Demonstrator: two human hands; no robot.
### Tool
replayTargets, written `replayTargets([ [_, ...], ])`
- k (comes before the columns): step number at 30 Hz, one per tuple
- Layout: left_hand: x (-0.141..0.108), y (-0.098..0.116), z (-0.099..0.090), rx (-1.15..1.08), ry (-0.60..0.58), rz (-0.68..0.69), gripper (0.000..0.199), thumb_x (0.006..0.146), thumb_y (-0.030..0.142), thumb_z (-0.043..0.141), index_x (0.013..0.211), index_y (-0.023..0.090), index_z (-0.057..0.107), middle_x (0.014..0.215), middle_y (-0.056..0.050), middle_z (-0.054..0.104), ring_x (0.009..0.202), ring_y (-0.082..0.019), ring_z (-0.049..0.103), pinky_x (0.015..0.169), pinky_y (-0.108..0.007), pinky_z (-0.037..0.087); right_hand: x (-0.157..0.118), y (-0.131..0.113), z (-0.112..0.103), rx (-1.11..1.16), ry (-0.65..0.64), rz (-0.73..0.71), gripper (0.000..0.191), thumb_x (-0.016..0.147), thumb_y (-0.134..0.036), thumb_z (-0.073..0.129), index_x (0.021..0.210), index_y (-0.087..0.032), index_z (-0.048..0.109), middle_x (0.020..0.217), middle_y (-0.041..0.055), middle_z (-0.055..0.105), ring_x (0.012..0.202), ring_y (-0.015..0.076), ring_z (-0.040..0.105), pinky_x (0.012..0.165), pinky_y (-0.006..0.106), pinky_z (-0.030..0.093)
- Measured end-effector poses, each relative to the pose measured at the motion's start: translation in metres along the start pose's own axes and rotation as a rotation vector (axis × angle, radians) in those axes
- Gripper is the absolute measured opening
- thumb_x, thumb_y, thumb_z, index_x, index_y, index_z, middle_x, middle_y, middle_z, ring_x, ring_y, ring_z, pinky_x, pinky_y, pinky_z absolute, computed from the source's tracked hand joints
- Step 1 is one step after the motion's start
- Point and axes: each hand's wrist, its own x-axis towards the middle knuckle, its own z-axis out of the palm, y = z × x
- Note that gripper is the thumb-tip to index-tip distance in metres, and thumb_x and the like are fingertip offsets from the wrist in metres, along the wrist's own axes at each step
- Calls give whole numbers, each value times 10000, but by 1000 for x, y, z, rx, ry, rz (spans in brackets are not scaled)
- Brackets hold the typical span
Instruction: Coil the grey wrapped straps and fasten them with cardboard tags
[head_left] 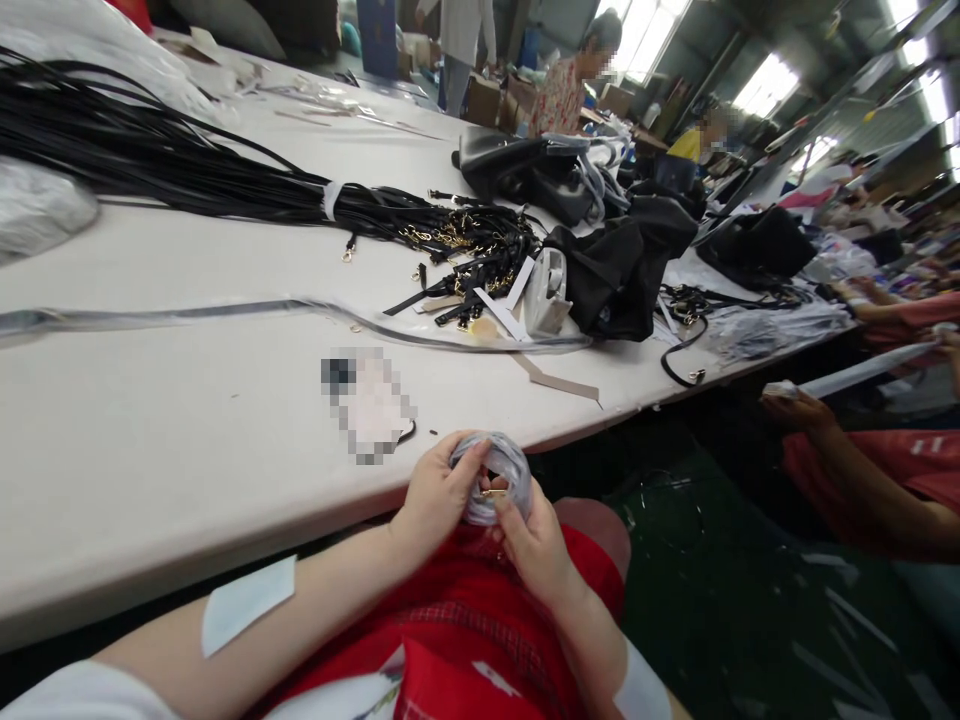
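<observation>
Fingers nearly closed, our left hand (441, 490) and right hand (541, 545) grip opposite sides of a plastic-wrapped coil (514, 462).

1 strap (187, 313) crosses open tabletop (187, 420).

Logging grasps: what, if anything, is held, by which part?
A round coil of translucent grey plastic: the left hand grips its left side, the right hand its lower right.

From here I see a smooth, matt white surface (187, 400), dull black straps (247, 180) with shiny gold-coloured metal clasps (450, 235), a soft-sheened black bag (622, 270), and a coil (517, 470) glossy with clear plastic.
</observation>
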Motion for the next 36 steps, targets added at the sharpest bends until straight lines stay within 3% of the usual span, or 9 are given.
replayTargets([
  [3,-8,-11,-3,37,-49,18,431,907,532,446,842,140,615,717,-29,629,685,-176,570,672,-268,478,1,-5,-11,-31,-5,-35,401,941,-482,463,1202,-188,540,936,80,679,790,213,645,713,310,513],
  [5,-13,-13,-11,133,-218,58,466,927,522,409,860,130,652,820,-62,673,793,-203,595,771,-293,484,3,-15,-35,-155,-190,-66,340,939,-415,494,1186,-199,582,1004,73,691,902,222,645,806,313,497],
  [8,-20,-10,-20,296,-481,124,447,935,463,430,1173,141,629,1023,-90,696,924,-222,622,866,-311,479,3,-24,-64,-354,-508,-36,228,884,-364,587,1033,-216,676,940,39,724,832,210,654,758,281,486],
  [12,-30,-14,-13,480,-670,209,467,914,403,505,1330,193,538,1234,-101,653,1090,-250,615,971,-348,449,1,-18,-53,-399,-630,-16,125,817,-303,636,856,-211,710,861,19,740,765,196,654,686,248,472],
  [17,-37,-34,-13,499,-601,108,434,953,409,439,1313,199,563,1295,-88,629,1163,-235,592,1011,-331,430,-11,-3,-22,-296,-605,53,166,779,-262,677,924,-181,668,849,4,713,737,170,625,641,227,445],
  [22,-41,-41,-27,427,-496,10,363,947,403,430,1086,184,685,1086,-77,712,998,-211,642,913,-277,472,-27,4,-17,-471,-401,98,207,780,-320,690,896,-171,606,758,12,645,652,153,556,590,240,372],
  [27,-42,-40,-32,400,-553,-62,383,942,452,424,971,174,686,936,-54,705,853,-191,628,805,-259,485,-30,17,-10,-337,-394,112,58,779,-207,628,825,-181,603,758,-4,623,678,146,545,610,234,383],
  [31,-43,-39,-33,390,-559,-80,389,940,453,434,940,163,692,928,-50,698,841,-188,618,791,-246,469,-30,30,5,-201,-288,114,139,669,-54,547,724,-177,579,761,-8,579,732,152,545,647,228,408],
  [36,-41,-36,-33,336,-613,-80,386,950,434,420,959,155,687,900,-45,695,810,-176,612,743,-225,460,-26,22,1,-159,-474,146,174,727,-104,569,877,-169,630,806,-7,630,724,151,571,648,226,431],
])
